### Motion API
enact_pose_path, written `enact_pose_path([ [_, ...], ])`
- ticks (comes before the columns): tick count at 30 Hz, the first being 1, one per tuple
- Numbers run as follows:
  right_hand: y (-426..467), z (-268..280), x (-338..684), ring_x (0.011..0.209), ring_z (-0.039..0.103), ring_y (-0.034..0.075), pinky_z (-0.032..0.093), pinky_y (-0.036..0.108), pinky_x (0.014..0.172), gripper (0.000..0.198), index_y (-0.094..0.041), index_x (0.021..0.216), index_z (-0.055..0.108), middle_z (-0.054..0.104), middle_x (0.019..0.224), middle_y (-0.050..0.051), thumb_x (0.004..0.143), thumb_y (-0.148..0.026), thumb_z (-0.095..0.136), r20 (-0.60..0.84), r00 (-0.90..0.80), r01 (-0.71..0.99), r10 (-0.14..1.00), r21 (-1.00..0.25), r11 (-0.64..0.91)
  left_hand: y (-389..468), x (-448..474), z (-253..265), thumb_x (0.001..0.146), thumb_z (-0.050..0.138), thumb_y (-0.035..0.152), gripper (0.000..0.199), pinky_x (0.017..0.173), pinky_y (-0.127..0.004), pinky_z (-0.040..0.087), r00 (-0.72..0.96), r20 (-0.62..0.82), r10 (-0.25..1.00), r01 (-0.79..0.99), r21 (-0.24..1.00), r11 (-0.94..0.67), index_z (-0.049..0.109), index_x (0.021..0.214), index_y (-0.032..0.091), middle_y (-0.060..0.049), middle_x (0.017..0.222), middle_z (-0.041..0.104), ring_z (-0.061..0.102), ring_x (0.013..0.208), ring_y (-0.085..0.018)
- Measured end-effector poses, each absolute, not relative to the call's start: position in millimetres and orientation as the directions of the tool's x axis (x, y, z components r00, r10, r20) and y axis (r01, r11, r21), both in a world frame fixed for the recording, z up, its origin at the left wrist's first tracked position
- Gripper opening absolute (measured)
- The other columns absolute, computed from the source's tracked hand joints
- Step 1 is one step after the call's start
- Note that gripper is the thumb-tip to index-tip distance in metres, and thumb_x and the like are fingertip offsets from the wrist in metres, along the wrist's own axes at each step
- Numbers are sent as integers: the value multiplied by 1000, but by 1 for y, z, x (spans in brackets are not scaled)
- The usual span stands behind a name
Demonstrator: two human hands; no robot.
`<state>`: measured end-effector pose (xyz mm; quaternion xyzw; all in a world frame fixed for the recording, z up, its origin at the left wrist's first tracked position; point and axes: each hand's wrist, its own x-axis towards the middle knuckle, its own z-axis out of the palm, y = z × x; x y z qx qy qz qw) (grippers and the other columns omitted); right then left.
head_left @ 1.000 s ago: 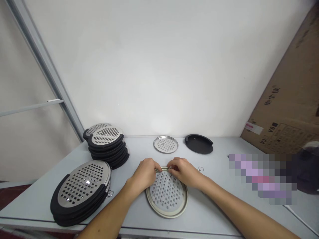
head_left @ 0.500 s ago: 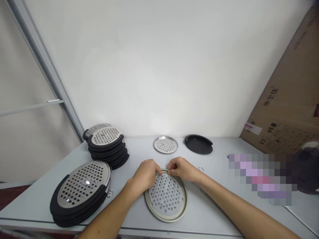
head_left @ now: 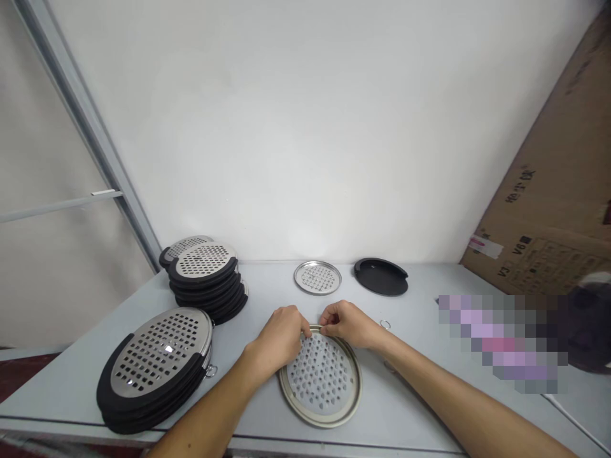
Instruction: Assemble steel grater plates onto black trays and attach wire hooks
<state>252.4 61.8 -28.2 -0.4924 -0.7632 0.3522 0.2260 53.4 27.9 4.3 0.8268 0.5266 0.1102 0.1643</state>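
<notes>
A round metal grater plate [head_left: 319, 385] with raised teeth and a rolled rim lies flat on the table in front of me. My left hand [head_left: 285, 334] is closed, its thumb and finger pressed against the far rim. Just beside it, my right hand [head_left: 346, 324] pinches the same stretch of rim with curled fingers. Whether a small part sits between the fingertips I cannot make out. A wire ring [head_left: 385, 324] lies right of my right hand, and another ring [head_left: 389, 366] is partly hidden by my forearm.
Behind the plate lie a smaller grater disc [head_left: 317, 278] and a black round holder [head_left: 380, 277]. Two stacks of black-edged graters, a near one [head_left: 155, 362] and a far one [head_left: 205, 280], stand left. A cardboard box [head_left: 539, 210] leans at right, near a blurred purple item [head_left: 496, 343].
Almost nothing differs. Both hands stay at the far rim, and the plate with my left hand sits a few pixels further right.
</notes>
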Motion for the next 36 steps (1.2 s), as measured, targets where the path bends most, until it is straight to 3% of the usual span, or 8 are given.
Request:
enact_pose_path([
  [10,59,-29,251,62,54,13,40,22,58,17,-18,83,73,66,69,1,79,-28,60,119,-409,604,905,-708,367,33,45,4,75,49,6,37,83,-29,46,436,26,900,812,421,-405,75,91,27,-4,97,70,64,91,-20],
  [17,50,-21,254,64,55,14,39,23,60,16,-21,86,74,65,72,1,79,-19,59,183,-434,641,882,-625,445,33,40,8,76,47,6,37,79,-27,45,460,32,887,802,413,-430,73,91,27,-3,92,67,62,86,-19],
  [23,46,-23,252,69,56,15,41,25,65,20,-22,85,74,63,76,2,79,-15,56,208,-423,658,882,-599,457,34,40,3,81,46,9,37,83,-26,45,503,31,864,771,437,-464,73,99,28,-4,100,65,61,92,-19],
  [36,45,-27,248,70,58,16,42,24,66,22,-21,82,75,64,78,3,80,-13,55,238,-431,625,871,-617,478,33,41,-2,74,48,1,39,86,-26,46,474,-13,880,794,438,-421,74,92,23,-5,103,67,62,94,-20],
])
